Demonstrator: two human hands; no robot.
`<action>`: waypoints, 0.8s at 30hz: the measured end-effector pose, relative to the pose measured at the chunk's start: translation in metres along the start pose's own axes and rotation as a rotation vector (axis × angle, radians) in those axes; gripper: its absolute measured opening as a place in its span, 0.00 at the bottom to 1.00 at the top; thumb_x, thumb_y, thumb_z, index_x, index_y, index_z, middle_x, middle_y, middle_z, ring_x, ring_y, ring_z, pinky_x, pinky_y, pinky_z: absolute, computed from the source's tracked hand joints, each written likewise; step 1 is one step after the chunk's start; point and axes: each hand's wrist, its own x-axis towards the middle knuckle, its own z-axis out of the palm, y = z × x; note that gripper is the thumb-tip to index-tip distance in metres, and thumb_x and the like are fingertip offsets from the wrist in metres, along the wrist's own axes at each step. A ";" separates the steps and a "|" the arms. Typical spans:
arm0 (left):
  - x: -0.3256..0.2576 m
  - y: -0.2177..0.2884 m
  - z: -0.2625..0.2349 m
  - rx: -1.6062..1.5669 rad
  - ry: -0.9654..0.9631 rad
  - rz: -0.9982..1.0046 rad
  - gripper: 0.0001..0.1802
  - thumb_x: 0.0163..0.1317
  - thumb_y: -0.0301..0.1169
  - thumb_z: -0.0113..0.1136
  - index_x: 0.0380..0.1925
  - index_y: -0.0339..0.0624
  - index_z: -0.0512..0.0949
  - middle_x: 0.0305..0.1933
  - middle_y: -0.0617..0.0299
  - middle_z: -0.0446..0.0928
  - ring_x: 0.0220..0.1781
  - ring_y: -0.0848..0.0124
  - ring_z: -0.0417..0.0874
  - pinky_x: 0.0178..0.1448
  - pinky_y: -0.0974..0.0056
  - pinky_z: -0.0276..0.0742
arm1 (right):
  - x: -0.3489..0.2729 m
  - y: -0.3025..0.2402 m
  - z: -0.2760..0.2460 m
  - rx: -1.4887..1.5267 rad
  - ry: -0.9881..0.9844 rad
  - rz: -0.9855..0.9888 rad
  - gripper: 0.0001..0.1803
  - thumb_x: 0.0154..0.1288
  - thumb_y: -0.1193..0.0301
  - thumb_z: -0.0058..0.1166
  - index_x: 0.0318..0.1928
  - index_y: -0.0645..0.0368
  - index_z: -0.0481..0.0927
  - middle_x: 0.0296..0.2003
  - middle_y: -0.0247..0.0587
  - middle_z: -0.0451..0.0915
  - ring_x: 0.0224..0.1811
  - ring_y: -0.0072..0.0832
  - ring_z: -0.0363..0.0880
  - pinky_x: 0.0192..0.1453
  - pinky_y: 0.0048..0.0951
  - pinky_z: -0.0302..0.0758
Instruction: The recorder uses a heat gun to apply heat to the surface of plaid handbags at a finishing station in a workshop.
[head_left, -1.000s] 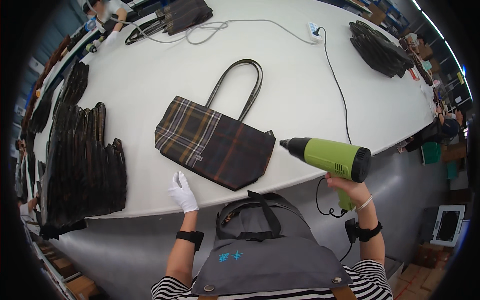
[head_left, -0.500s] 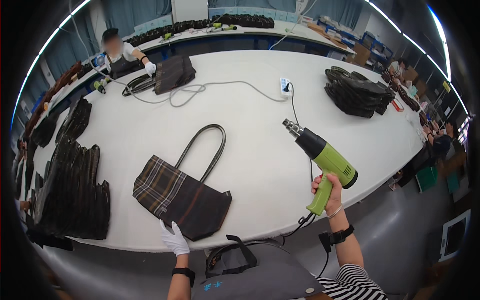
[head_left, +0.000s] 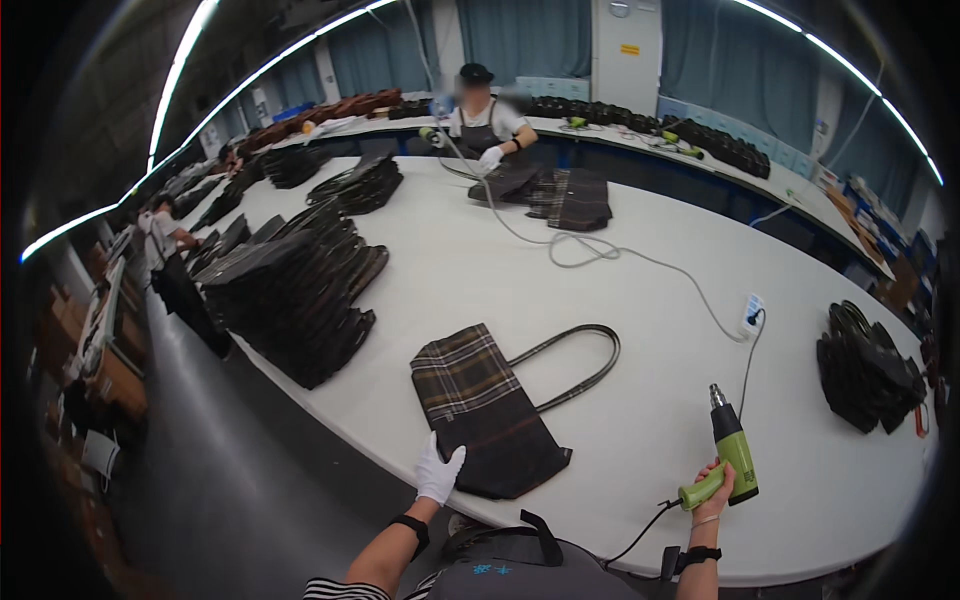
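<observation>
A plaid tote bag (head_left: 505, 440) in dark brown, with white and tan lines, lies flat on the white table (head_left: 640, 300). Its looped handle (head_left: 612, 352) stretches out to the right. At the bag's near left edge is my left hand (head_left: 438, 474) in a white glove, the thumb over the cloth and the fingers along the edge. My bare right hand (head_left: 716, 488) is wrapped round the grip of a green and black heat gun (head_left: 735, 455). The gun's metal nozzle points away from me, clear of the bag.
Stacked dark bags (head_left: 290, 290) fill the table's left side; another pile (head_left: 865, 365) lies far right. A power strip (head_left: 753, 312) with a grey cable (head_left: 640, 255) crosses the table. Opposite, a person (head_left: 485, 125) handles bags (head_left: 570, 198).
My view has swung to the left, so the table and bag appear shifted right. The heat gun has turned from pointing left to nearly straight ahead. My left hand stays at the bag's edge.
</observation>
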 end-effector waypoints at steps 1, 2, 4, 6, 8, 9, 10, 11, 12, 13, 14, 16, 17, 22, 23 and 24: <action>0.001 -0.004 0.001 0.028 0.002 0.002 0.41 0.53 0.50 0.61 0.57 0.28 0.64 0.58 0.39 0.68 0.61 0.49 0.68 0.64 0.56 0.64 | 0.005 0.012 0.006 -0.029 0.005 -0.009 0.14 0.61 0.58 0.51 0.40 0.54 0.72 0.28 0.31 0.72 0.25 0.21 0.72 0.26 0.20 0.72; 0.000 -0.006 -0.001 0.079 0.023 0.003 0.41 0.53 0.51 0.61 0.57 0.28 0.64 0.58 0.39 0.68 0.61 0.49 0.68 0.64 0.56 0.64 | 0.014 0.018 0.011 -0.020 -0.009 0.006 0.14 0.62 0.58 0.51 0.39 0.54 0.72 0.28 0.31 0.72 0.25 0.21 0.72 0.27 0.19 0.71; 0.001 -0.004 0.000 0.142 0.013 0.007 0.41 0.53 0.50 0.60 0.57 0.28 0.64 0.58 0.39 0.68 0.60 0.48 0.68 0.64 0.55 0.63 | 0.029 0.033 0.014 -0.016 0.040 -0.002 0.15 0.62 0.57 0.50 0.37 0.56 0.71 0.28 0.31 0.72 0.27 0.20 0.72 0.28 0.19 0.71; 0.002 -0.004 0.003 0.137 0.039 0.016 0.40 0.52 0.48 0.60 0.57 0.28 0.64 0.56 0.39 0.69 0.58 0.48 0.70 0.63 0.55 0.65 | 0.052 0.042 0.004 -0.012 0.031 0.028 0.16 0.62 0.56 0.50 0.33 0.56 0.72 0.27 0.30 0.72 0.27 0.20 0.72 0.29 0.20 0.70; 0.000 0.000 0.006 0.139 0.110 0.057 0.38 0.53 0.46 0.60 0.57 0.29 0.64 0.54 0.39 0.70 0.56 0.48 0.72 0.60 0.55 0.67 | 0.069 0.048 0.004 -0.048 0.029 0.019 0.17 0.62 0.54 0.50 0.32 0.56 0.72 0.27 0.30 0.73 0.27 0.20 0.71 0.30 0.20 0.70; -0.001 -0.001 0.005 0.145 0.127 0.047 0.38 0.53 0.46 0.60 0.57 0.29 0.64 0.54 0.39 0.70 0.56 0.48 0.72 0.60 0.55 0.67 | 0.071 0.048 0.008 -0.077 0.034 0.008 0.18 0.62 0.54 0.50 0.32 0.56 0.72 0.27 0.30 0.73 0.27 0.20 0.71 0.31 0.21 0.70; -0.002 -0.002 0.004 0.185 0.125 0.103 0.37 0.54 0.45 0.59 0.57 0.31 0.64 0.54 0.39 0.70 0.56 0.48 0.72 0.60 0.55 0.68 | 0.076 0.048 0.013 -0.096 0.042 0.029 0.18 0.62 0.53 0.49 0.33 0.56 0.72 0.26 0.30 0.72 0.27 0.20 0.71 0.32 0.22 0.69; -0.002 -0.004 0.002 0.226 0.121 0.159 0.35 0.55 0.44 0.58 0.58 0.32 0.64 0.55 0.39 0.70 0.55 0.48 0.72 0.59 0.55 0.68 | 0.080 0.051 0.019 -0.097 0.031 0.040 0.18 0.62 0.53 0.49 0.33 0.56 0.72 0.26 0.30 0.72 0.27 0.20 0.71 0.32 0.22 0.69; -0.003 0.002 -0.002 0.248 0.083 0.195 0.31 0.57 0.42 0.55 0.58 0.36 0.66 0.55 0.39 0.69 0.55 0.48 0.71 0.58 0.54 0.68 | 0.077 0.049 0.024 -0.119 0.130 0.078 0.23 0.58 0.46 0.52 0.34 0.55 0.72 0.26 0.31 0.72 0.26 0.21 0.71 0.31 0.22 0.70; -0.004 0.002 -0.004 0.253 0.101 0.185 0.31 0.57 0.42 0.55 0.58 0.36 0.66 0.55 0.39 0.69 0.55 0.48 0.71 0.58 0.54 0.68 | 0.078 0.051 0.035 -0.142 0.214 0.129 0.28 0.54 0.40 0.54 0.36 0.53 0.72 0.26 0.32 0.72 0.25 0.23 0.72 0.30 0.23 0.71; -0.009 0.000 -0.003 0.388 0.103 0.217 0.29 0.58 0.42 0.53 0.57 0.37 0.67 0.55 0.40 0.69 0.55 0.48 0.71 0.58 0.53 0.67 | 0.070 0.046 0.037 -0.220 0.173 0.126 0.31 0.49 0.36 0.56 0.39 0.49 0.71 0.26 0.30 0.71 0.25 0.23 0.71 0.31 0.26 0.72; -0.008 0.003 0.001 0.465 0.118 0.271 0.24 0.60 0.42 0.50 0.54 0.41 0.72 0.54 0.40 0.69 0.55 0.47 0.71 0.58 0.51 0.67 | 0.059 0.044 0.039 -0.300 0.392 0.049 0.25 0.56 0.45 0.55 0.43 0.51 0.71 0.27 0.29 0.71 0.23 0.22 0.72 0.24 0.24 0.73; -0.009 0.005 0.001 0.468 0.110 0.267 0.24 0.60 0.42 0.50 0.53 0.41 0.72 0.55 0.40 0.69 0.56 0.48 0.70 0.58 0.51 0.66 | 0.052 0.040 0.012 -0.250 0.018 0.195 0.15 0.66 0.58 0.49 0.27 0.53 0.70 0.17 0.31 0.67 0.14 0.25 0.61 0.20 0.26 0.65; -0.009 0.011 0.000 0.457 0.079 0.228 0.24 0.62 0.43 0.48 0.54 0.40 0.72 0.55 0.42 0.70 0.57 0.50 0.70 0.58 0.52 0.66 | 0.005 0.053 0.044 -0.714 0.353 0.058 0.08 0.64 0.69 0.54 0.42 0.51 0.72 0.23 0.32 0.73 0.16 0.20 0.63 0.23 0.24 0.69; -0.012 0.010 -0.002 0.458 0.083 0.223 0.24 0.62 0.43 0.48 0.54 0.40 0.72 0.55 0.42 0.70 0.57 0.50 0.70 0.58 0.52 0.66 | 0.006 0.054 0.036 -0.690 0.378 -0.025 0.08 0.65 0.68 0.53 0.43 0.53 0.73 0.25 0.33 0.75 0.18 0.20 0.64 0.23 0.23 0.68; -0.012 0.011 -0.002 0.464 0.075 0.227 0.24 0.62 0.43 0.48 0.54 0.40 0.72 0.55 0.42 0.70 0.57 0.50 0.70 0.58 0.52 0.66 | 0.007 0.053 0.035 -0.661 0.401 -0.115 0.09 0.65 0.67 0.52 0.44 0.55 0.73 0.28 0.34 0.76 0.19 0.19 0.65 0.23 0.21 0.67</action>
